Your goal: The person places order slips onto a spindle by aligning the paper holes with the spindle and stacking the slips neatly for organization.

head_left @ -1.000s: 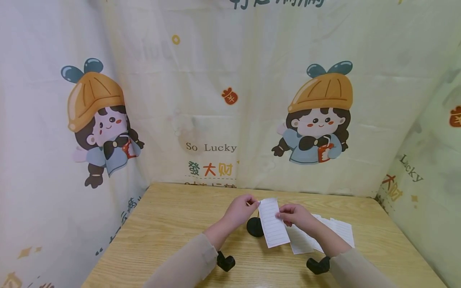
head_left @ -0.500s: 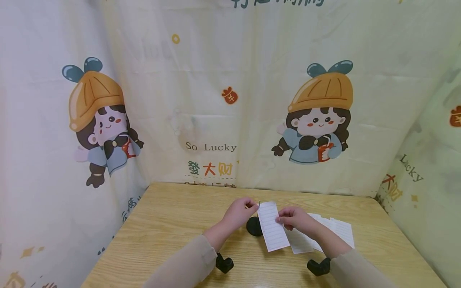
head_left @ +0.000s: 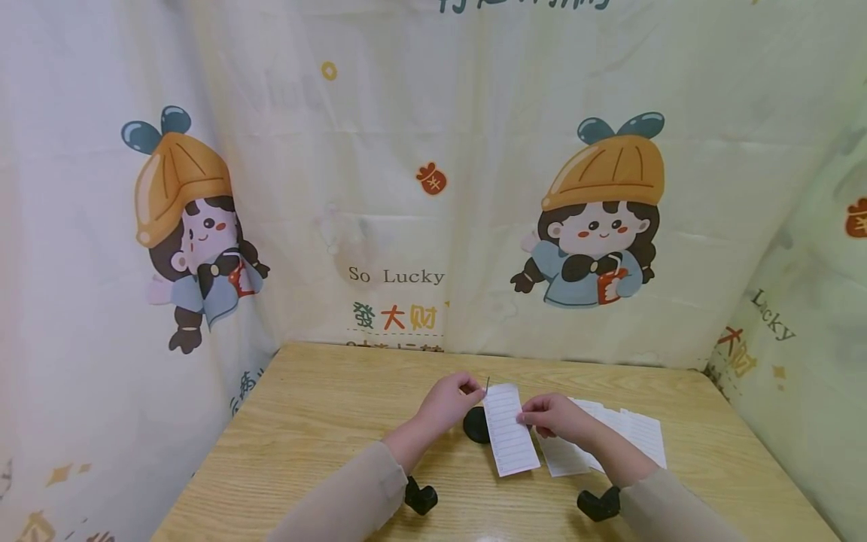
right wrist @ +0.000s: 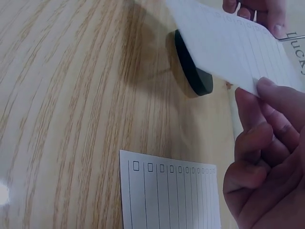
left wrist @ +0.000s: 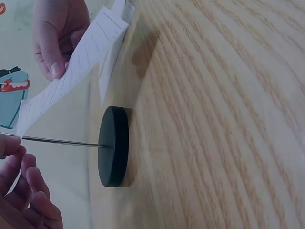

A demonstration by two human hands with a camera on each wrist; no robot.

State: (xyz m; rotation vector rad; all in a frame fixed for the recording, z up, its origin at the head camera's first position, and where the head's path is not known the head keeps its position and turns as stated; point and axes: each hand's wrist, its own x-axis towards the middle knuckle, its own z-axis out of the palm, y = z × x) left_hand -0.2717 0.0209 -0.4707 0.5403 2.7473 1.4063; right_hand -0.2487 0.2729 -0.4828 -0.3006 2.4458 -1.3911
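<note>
A lined white paper slip (head_left: 512,436) hangs tilted between both hands. My left hand (head_left: 449,400) pinches its upper left corner, right beside a thin upright metal rod (left wrist: 62,141). That rod rises from a round black base (left wrist: 113,148) on the table, forming a bill spike. Its tip shows just above the slip's corner in the head view. With thumb and fingers, my right hand (head_left: 558,416) pinches the slip's right edge. In the head view the slip covers part of the base. Whether the rod pierces the corner is hard to make out.
Several more lined slips (head_left: 643,436) lie fanned out on the wooden table (head_left: 325,421), partly under the right forearm. One loose slip (right wrist: 167,191) shows small checkboxes in the right wrist view. A printed cloth (head_left: 393,226) hangs behind the table.
Both hands have lowered the slip slightly. More of the rod's tip now stands above its upper left corner. The grip of each hand looks the same.
</note>
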